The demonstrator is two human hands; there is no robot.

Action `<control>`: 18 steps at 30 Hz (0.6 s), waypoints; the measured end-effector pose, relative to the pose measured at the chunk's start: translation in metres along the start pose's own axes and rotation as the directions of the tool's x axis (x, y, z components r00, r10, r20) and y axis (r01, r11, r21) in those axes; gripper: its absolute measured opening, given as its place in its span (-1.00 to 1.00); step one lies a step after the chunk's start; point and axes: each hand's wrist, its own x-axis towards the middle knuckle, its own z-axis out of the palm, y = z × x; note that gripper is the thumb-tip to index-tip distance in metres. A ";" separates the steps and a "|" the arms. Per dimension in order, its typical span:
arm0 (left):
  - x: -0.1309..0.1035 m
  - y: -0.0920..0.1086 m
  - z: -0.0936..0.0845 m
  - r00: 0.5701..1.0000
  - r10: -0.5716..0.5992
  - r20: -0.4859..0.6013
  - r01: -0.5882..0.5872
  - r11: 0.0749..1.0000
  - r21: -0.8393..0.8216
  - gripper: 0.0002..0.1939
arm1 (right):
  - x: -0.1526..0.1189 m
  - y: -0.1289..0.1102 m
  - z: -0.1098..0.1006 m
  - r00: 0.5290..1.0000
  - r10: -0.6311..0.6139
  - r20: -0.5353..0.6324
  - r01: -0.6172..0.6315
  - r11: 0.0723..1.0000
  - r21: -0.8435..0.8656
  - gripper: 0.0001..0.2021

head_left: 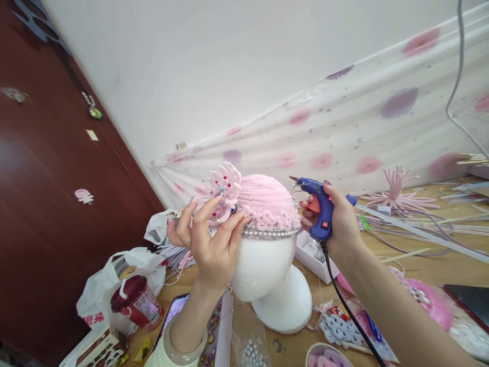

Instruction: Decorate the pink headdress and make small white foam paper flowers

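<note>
Nearest the camera, the right forearm [397, 293] enters from four o'clock, and the right hand [340, 219] is closed around a blue glue gun [321, 204], its nozzle toward ten o'clock. Pink cap [265, 191] sits on the white foam head [263, 267], at nine o'clock from this grip. At one o'clock from the left hand [214, 247] is the beaded flower [226, 186]; whether the fingers pinch it, I cannot tell.
</note>
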 end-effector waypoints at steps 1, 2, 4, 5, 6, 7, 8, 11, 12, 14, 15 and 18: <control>0.000 0.000 0.000 1.000 0.002 0.005 -0.002 1.000 0.002 -0.97 | 0.000 0.000 0.001 1.000 0.001 -0.003 -0.001 1.000 0.004 -0.81; 0.000 0.000 0.000 1.000 0.006 0.010 -0.006 1.000 0.004 -0.97 | -0.001 -0.001 0.001 1.000 0.002 -0.007 -0.002 1.000 0.006 -0.82; -0.002 -0.001 0.000 1.000 0.014 0.013 -0.014 1.000 0.009 -0.95 | -0.002 -0.002 0.002 1.000 0.001 -0.015 -0.001 1.000 0.009 -0.82; -0.003 -0.001 0.000 1.000 0.018 0.008 -0.018 1.000 0.012 -0.92 | -0.002 -0.002 0.003 1.000 0.002 -0.018 -0.001 1.000 0.010 -0.82; -0.005 -0.002 0.000 1.000 0.022 0.003 -0.022 1.000 0.013 -0.89 | -0.002 -0.002 0.003 1.000 0.002 -0.022 -0.002 1.000 0.011 -0.83; -0.007 -0.003 0.000 1.000 0.024 -0.003 -0.024 1.000 0.013 -0.85 | -0.002 -0.003 0.004 1.000 0.004 -0.025 -0.004 1.000 0.010 -0.83; -0.010 -0.004 -0.001 1.000 0.024 -0.011 -0.024 1.000 0.010 -0.83 | -0.002 -0.003 0.004 1.000 0.007 -0.029 -0.007 1.000 0.008 -0.82; -0.015 -0.007 -0.002 1.000 0.020 -0.004 -0.020 1.000 -0.004 -0.83 | -0.002 -0.002 0.003 0.999 0.007 -0.045 -0.007 1.000 0.006 -0.82; -0.016 -0.008 -0.002 1.000 0.016 0.009 -0.016 1.000 -0.009 -0.84 | -0.002 -0.001 0.003 0.999 0.005 -0.049 -0.004 1.000 0.009 -0.83; -0.017 -0.008 -0.002 0.999 0.001 0.036 0.000 1.000 -0.020 -0.85 | -0.001 0.000 0.002 0.999 0.001 -0.048 0.000 1.000 0.018 -0.86; -0.017 -0.008 -0.002 0.999 -0.006 0.048 0.007 1.000 -0.026 -0.85 | -0.001 0.000 0.002 0.999 0.000 -0.043 0.001 1.000 0.021 -0.86; -0.015 -0.007 -0.002 0.997 -0.010 0.079 0.013 0.999 -0.029 -0.85 | -0.002 0.001 0.003 1.000 -0.001 -0.024 0.002 1.000 0.030 -0.87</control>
